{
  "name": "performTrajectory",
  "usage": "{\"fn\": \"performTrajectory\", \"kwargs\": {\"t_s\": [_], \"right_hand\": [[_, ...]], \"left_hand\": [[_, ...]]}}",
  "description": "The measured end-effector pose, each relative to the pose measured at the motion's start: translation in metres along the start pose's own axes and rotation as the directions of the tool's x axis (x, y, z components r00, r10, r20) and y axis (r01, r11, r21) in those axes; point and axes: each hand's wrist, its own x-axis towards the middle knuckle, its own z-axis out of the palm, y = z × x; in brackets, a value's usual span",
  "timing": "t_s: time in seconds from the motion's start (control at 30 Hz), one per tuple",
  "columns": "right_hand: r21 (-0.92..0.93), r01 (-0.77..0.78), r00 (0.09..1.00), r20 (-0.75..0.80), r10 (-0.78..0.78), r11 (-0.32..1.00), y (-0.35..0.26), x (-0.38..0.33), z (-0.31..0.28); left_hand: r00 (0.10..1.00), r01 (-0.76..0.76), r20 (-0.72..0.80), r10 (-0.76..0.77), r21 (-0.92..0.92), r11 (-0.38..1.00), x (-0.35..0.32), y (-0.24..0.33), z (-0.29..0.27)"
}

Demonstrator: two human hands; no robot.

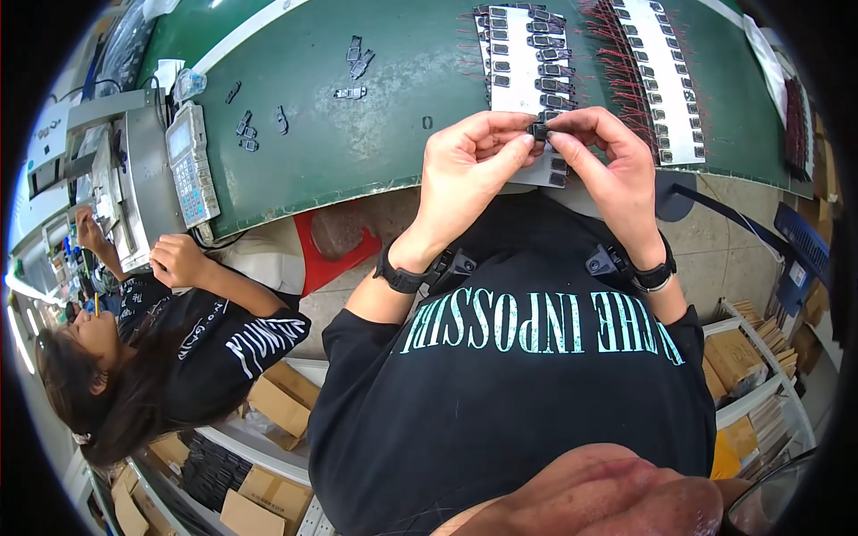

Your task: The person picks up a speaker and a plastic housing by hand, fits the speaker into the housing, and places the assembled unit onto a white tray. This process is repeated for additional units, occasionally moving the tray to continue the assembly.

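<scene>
Over the near edge of the green table [393, 143], a small black square electronic part [537, 130] is pinched between the fingertips of both hands. My left hand [469, 165] grips it from the left, thumb and forefinger closed on it. From the other side my right hand [612, 161] holds it with thumb and forefinger. Just beyond and partly under the hands lies a white strip [522, 54] lined with black square parts on both sides, with thin red wires. To its right runs a second white strip [660, 71] with similar parts and many red wires [621, 76].
Loose black parts [351, 93] lie on the table's left half, and a small black frame [427, 122] sits nearer. A keypad console [189, 165] borders a machine at left, where another person [197, 304] works. A red stool [313, 259] and cardboard boxes [277, 402] stand below.
</scene>
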Motion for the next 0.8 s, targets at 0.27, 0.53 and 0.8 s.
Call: {"fn": "performTrajectory", "kwargs": {"t_s": [0.27,0.53,0.8], "right_hand": [[0.13,-0.019,0.999,0.049,0.013,0.991,0.012,0.003,-0.002],[0.306,-0.24,0.954,0.252,0.164,0.921,0.012,0.008,-0.01],[0.009,0.021,0.988,0.152,-0.022,1.0,0.004,-0.006,0.004]], "left_hand": [[0.999,-0.04,0.011,0.039,0.061,0.997,-0.003,-0.002,0.0],[0.999,-0.021,0.034,0.016,0.128,0.992,-0.005,-0.001,-0.002],[0.998,-0.066,0.02,0.063,0.182,0.981,-0.007,-0.001,0.002]]}}
